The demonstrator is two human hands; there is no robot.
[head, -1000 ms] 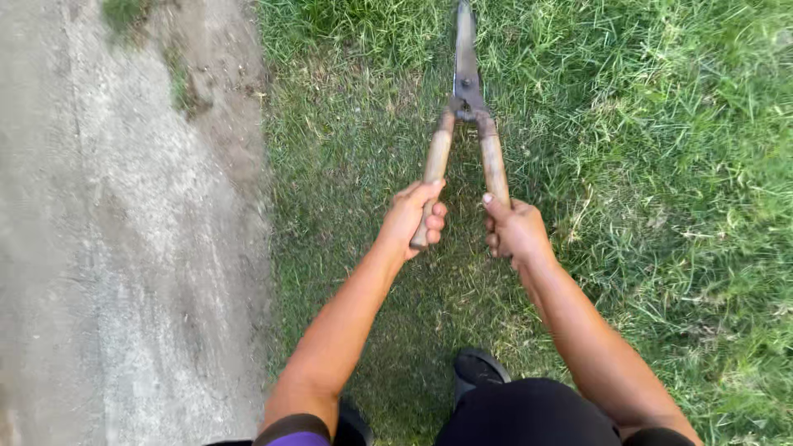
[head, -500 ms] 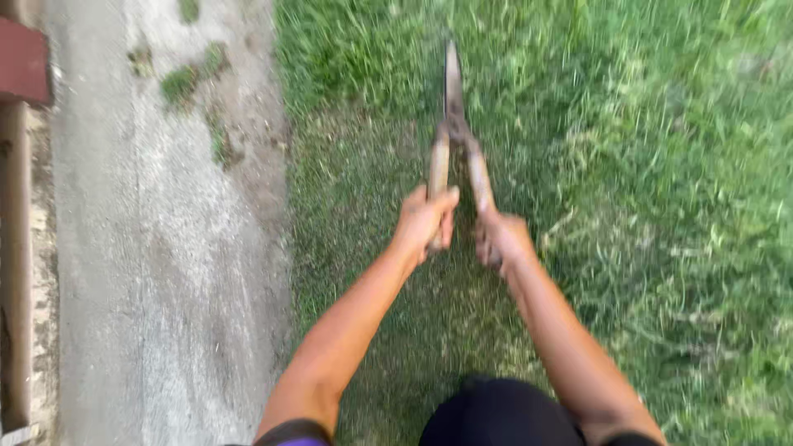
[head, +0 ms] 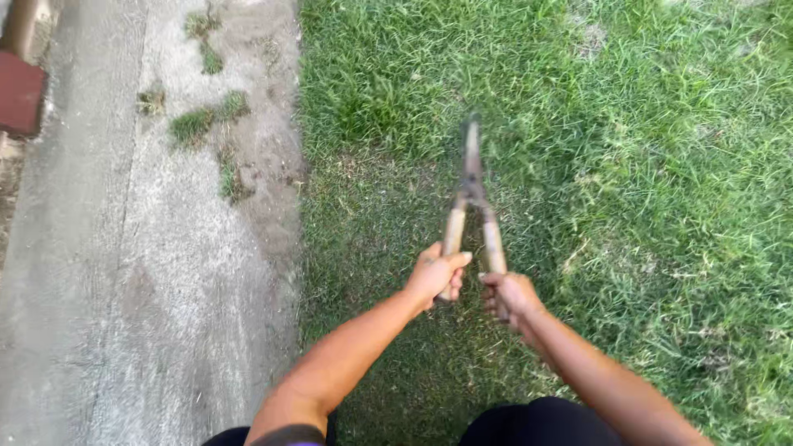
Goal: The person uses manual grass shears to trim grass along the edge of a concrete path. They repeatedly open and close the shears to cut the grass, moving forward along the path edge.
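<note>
From the head camera, looking down: the person is holding a pair of garden shears (head: 472,194) out in front of the body, one wooden handle in each hand. The left hand (head: 435,275) is wrapping its fingers fully around the left handle, and the right hand (head: 510,296) is doing the same on the right handle; each grip is closed tight on its own handle. The two hands are sitting close together, nearly touching, so the handles are running almost parallel and the blades are lying shut against each other as one narrow strip.

The shears' long axis is pointing straight away from the person, up the picture, with the blade tips resting over the grass (head: 628,165) at the far end and the handles at the near end. The tool is lying directly ahead of both hands, neither hand clearly nearer the blades, though the left is sitting slightly further forward.

A concrete path (head: 124,272) with small weed tufts (head: 194,125) is running along the left edge of the lawn. The blades are somewhat blurred.
</note>
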